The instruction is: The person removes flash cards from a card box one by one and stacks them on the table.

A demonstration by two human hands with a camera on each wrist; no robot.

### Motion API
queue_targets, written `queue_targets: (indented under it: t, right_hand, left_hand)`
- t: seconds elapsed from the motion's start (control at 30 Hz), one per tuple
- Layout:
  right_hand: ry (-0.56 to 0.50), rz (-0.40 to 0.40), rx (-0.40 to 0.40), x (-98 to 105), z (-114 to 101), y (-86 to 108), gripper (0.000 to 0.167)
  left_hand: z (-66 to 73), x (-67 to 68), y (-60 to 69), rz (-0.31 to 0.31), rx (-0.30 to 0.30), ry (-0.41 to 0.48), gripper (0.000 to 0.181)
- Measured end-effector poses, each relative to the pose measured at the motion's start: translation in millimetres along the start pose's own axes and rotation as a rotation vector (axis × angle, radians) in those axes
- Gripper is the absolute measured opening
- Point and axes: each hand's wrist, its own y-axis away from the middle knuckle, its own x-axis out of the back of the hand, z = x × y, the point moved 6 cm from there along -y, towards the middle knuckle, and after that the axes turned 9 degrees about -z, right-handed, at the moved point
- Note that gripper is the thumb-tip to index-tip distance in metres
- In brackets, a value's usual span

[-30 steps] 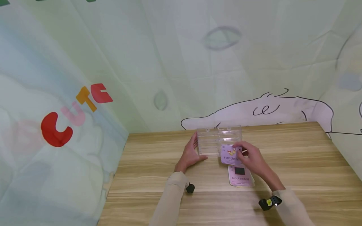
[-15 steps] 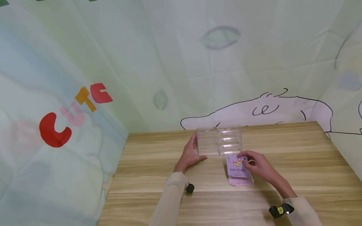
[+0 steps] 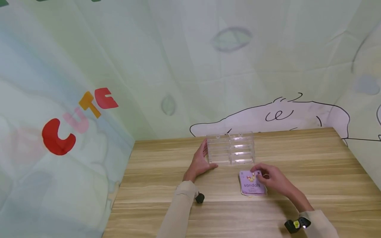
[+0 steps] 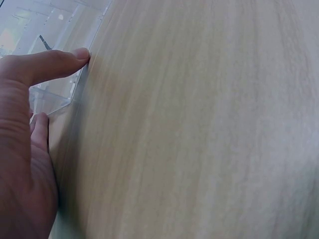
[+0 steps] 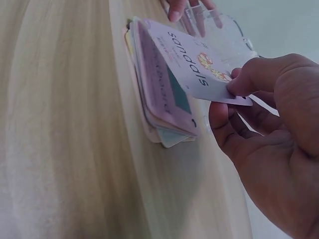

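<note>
My right hand (image 3: 272, 178) pinches the right edge of a lilac flashcard (image 3: 251, 185) printed "sandals". In the right wrist view that card is tilted, one end low over a stack of flashcards (image 5: 162, 94) with a pink "blackboard" card on top. Behind the cards stands a clear plastic compartment case (image 3: 218, 148), with rows of slots in two columns. My left hand (image 3: 198, 163) grips the case at its left front corner, its thumb (image 4: 60, 64) on the front edge and its fingers along the side. No cards show in the case's slots.
The wood-grain table (image 3: 160, 172) runs back to a fabric backdrop (image 3: 190, 72) with cartoon drawings and the letters "CUTE". The case stands close to the table's back edge. A black device (image 3: 297, 224) is strapped on the right wrist.
My right hand has drawn the "sandals" card away from the front of the case, toward me and slightly right, over the stack. The left hand and the case have stayed in place.
</note>
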Motion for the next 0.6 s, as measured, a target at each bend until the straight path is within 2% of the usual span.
queue_targets:
  t: [0.2, 0.4, 0.6]
  right_hand:
    - [-0.006, -0.021, -0.036, -3.4, 6.8, 0.0, 0.027]
    - [0.051, -0.041, -0.050, -3.7, 6.4, -0.6, 0.032]
    - [0.129, -0.048, -0.003, -3.2, 2.1, -0.5, 0.034]
  left_hand:
    - [-0.5, 0.3, -0.6, 0.000, 0.002, 0.003, 0.130]
    - [-1.1, 0.1, -0.9, -0.001, -0.002, 0.004, 0.130]
    - [-0.2, 0.7, -0.4, -0.001, -0.011, 0.020, 0.131]
